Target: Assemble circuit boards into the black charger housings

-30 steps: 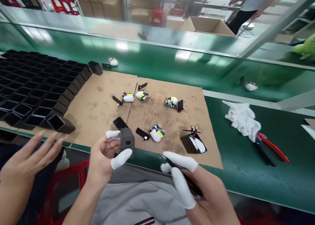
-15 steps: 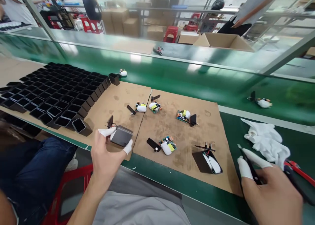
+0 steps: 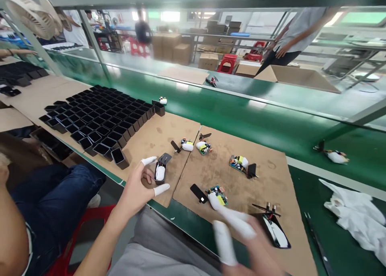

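Observation:
My left hand (image 3: 140, 183), with white finger cots on, has its thumb and forefinger spread around a small black case (image 3: 161, 172) without visibly gripping it. The case stands on the cardboard with a white-wrapped part inside and its dark lid tilted up. My right hand (image 3: 244, 244), smeared by motion, has its cot-covered fingers apart and holds nothing. Just beyond its fingertips lies a circuit board (image 3: 219, 195) with a white pad and a black cover piece (image 3: 198, 193). A second filled case (image 3: 276, 229) lies to its right. Tweezers (image 3: 318, 244) rest on the green surface.
Rows of empty black cases (image 3: 99, 123) fill the left. More circuit boards (image 3: 187, 144) lie on the cardboard sheet (image 3: 256, 187), one beyond it on the green belt (image 3: 334, 157). A white cloth (image 3: 356, 215) is at right. A neighbouring person's leg (image 3: 57, 203) is at left.
My right hand has let go of the tweezers and moved left towards the circuit board. The case at my left hand now stands upright, with my fingers loosened. The view has shifted.

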Available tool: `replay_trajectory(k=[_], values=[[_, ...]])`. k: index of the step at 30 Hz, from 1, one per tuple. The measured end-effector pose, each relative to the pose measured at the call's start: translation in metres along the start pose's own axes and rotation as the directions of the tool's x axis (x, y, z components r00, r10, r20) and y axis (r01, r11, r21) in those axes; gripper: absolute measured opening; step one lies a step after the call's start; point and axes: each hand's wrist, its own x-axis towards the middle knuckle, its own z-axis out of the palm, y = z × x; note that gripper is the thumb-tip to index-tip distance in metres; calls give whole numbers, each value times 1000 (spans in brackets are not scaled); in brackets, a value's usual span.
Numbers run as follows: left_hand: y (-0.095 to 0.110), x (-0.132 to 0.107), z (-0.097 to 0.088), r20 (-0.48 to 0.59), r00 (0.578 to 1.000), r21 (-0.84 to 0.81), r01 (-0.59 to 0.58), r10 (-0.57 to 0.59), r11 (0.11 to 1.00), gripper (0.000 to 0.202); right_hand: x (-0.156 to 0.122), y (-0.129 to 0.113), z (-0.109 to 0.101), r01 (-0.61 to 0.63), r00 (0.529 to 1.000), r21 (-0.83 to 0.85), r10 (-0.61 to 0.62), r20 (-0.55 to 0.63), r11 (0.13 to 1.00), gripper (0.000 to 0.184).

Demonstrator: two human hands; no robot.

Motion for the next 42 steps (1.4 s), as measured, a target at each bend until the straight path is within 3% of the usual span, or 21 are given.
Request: replay_trajectory(k=[2, 5, 9, 15, 18, 22, 26, 32, 36, 39, 42], values=[[-2, 7, -4, 73, 997, -41, 30, -27, 999, 64, 20, -35, 42, 22, 997, 55, -26, 78, 998, 38], [-2, 9, -3, 52, 999, -54, 3, 0, 999, 45, 45, -66, 91, 33, 988, 105, -48, 146, 994, 38], [-2, 5, 2, 15, 999, -53, -32, 33, 998, 31, 54, -69, 117, 50, 972, 25, -55, 228, 998, 25], [-4, 5, 0, 36, 999, -35, -29, 31, 999, 19, 60, -62, 114, 85, 963, -3, -82, 256, 996, 18], [-2, 5, -2, 67, 998, -20, -10, 12, 1000, 31, 78, -58, 106, 24, 966, 118, -53, 252, 993, 28], [0, 4, -6, 148, 989, -10, 11, -9, 1000, 53, 106, -43, 99, -85, 935, 292, -25, 354, 953, 62], [0, 4, -8, 204, 979, 10, 24, -26, 1000, 58, 122, -29, 98, -210, 878, 345, 22, 477, 915, 58], [2, 3, 2, 153, 988, 77, 16, -27, 997, 56, 104, -30, 101, -220, 952, 388, 110, 285, 895, 26], [6, 0, 14, 45, 999, 126, 0, -6, 992, 46, 78, -40, 107, -151, 988, 319, 130, 88, 936, 32], [7, -3, 20, -24, 999, 156, -28, 32, 987, 32, 67, -48, 110, 6, 1000, 236, -3, -12, 972, 29], [5, -4, 25, -80, 994, 189, -54, 71, 980, 27, 67, -54, 110, 153, 988, 153, -149, -39, 976, 22]])
